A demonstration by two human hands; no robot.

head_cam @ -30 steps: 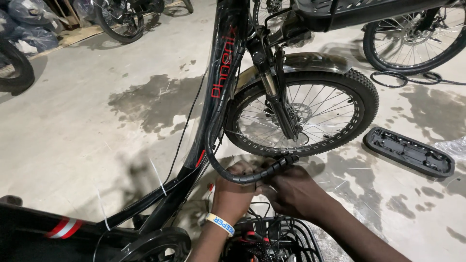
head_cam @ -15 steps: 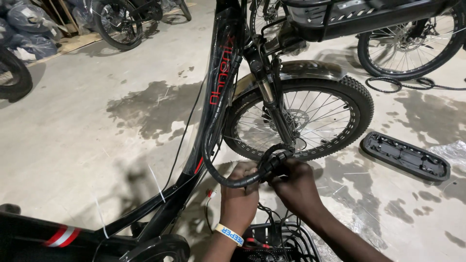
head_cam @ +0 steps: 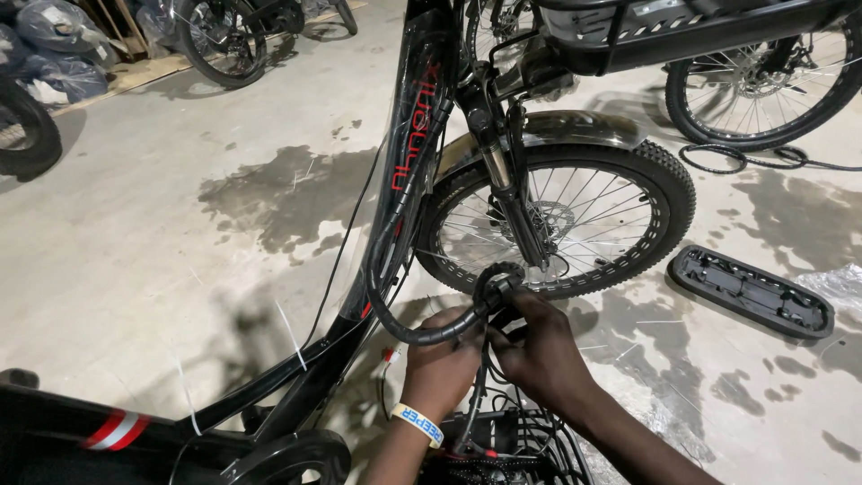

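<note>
A black bicycle frame (head_cam: 409,171) with red markings rises in front of me, its front wheel (head_cam: 575,220) just beyond my hands. A thick black spiral-wrapped cable bundle (head_cam: 404,323) loops down from the frame and curls up to an end near the wheel. My left hand (head_cam: 440,368), with a pale wristband, is closed around the bundle's lower bend. My right hand (head_cam: 543,350) pinches thin black wires beside the bundle's curled end (head_cam: 496,278). Below the hands, an open black box (head_cam: 503,449) holds more wires.
A long black plastic cover (head_cam: 750,292) lies on the stained concrete floor to the right. Another bicycle's wheel (head_cam: 763,81) stands behind it, with a cable coil (head_cam: 718,160) on the floor. More bicycles (head_cam: 233,36) and wrapped bags (head_cam: 54,45) stand at the far left.
Both hands have risen a little with the cable bundle, whose curled end now stands higher against the wheel. The view has shifted slightly.
</note>
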